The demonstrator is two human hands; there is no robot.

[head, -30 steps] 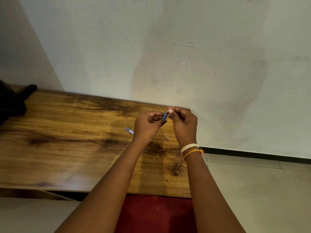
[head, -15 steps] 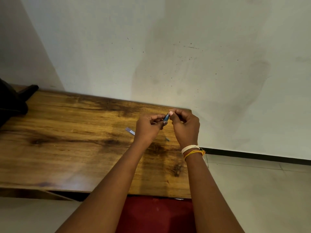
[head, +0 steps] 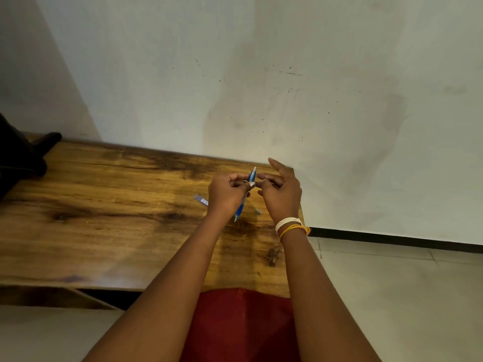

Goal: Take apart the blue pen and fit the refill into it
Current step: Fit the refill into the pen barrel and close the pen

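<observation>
My left hand (head: 228, 193) grips the blue pen (head: 241, 205) near its upper part, above the wooden table (head: 104, 218). The pen is tilted, its pale end up and away from me, its lower tip pointing down toward the table. My right hand (head: 281, 194) is just to the right of the pen with its fingers spread, and I cannot tell whether they touch it. A thin pale strip with a bluish end (head: 201, 199), possibly the refill, lies on the table partly hidden behind my left hand. A small grey piece (head: 258, 211) lies on the table between my wrists.
The table's right edge is just beyond my right hand, with tiled floor (head: 392, 296) past it. A wall (head: 261, 87) rises directly behind the table. A dark object (head: 21, 158) sits at the table's far left. Red cloth (head: 243, 325) lies below the near edge.
My right hand has let go of the pen's top and spread its fingers. More of the pen shows below my left hand.
</observation>
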